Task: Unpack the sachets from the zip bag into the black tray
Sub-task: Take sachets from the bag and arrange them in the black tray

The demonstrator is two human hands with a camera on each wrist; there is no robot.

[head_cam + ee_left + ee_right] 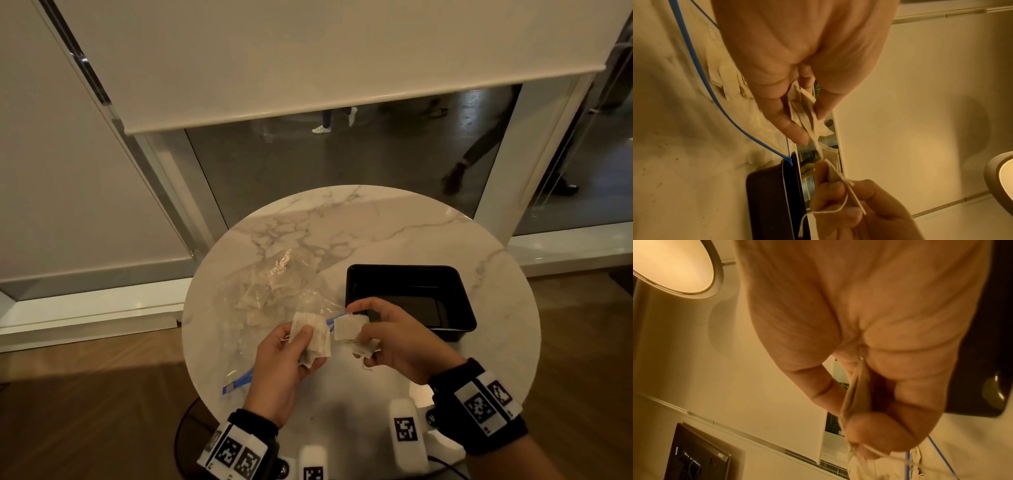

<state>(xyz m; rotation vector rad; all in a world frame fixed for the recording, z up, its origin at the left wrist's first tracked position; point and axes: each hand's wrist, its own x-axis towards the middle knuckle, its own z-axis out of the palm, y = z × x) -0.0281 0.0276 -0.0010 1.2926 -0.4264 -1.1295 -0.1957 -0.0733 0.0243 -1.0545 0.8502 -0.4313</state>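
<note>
A clear zip bag [274,291] with a blue zip strip lies open on the round marble table [411,226], several pale sachets still inside it. My left hand [301,342] pinches a bunch of sachets [313,334] above the table's front, thumb on top. In the left wrist view these sachets [805,113] sit between thumb and fingers, with a string running to the other hand. My right hand [368,334] grips another few sachets [349,327], seen edge-on as sachets [855,394] in the right wrist view. The black tray [455,287] stands empty just beyond my right hand.
The table edge curves close in front of me, with wooden floor [85,411] below. White tagged devices [406,428] sit at the near table edge. A window with a lowered blind [308,68] lies behind the table.
</note>
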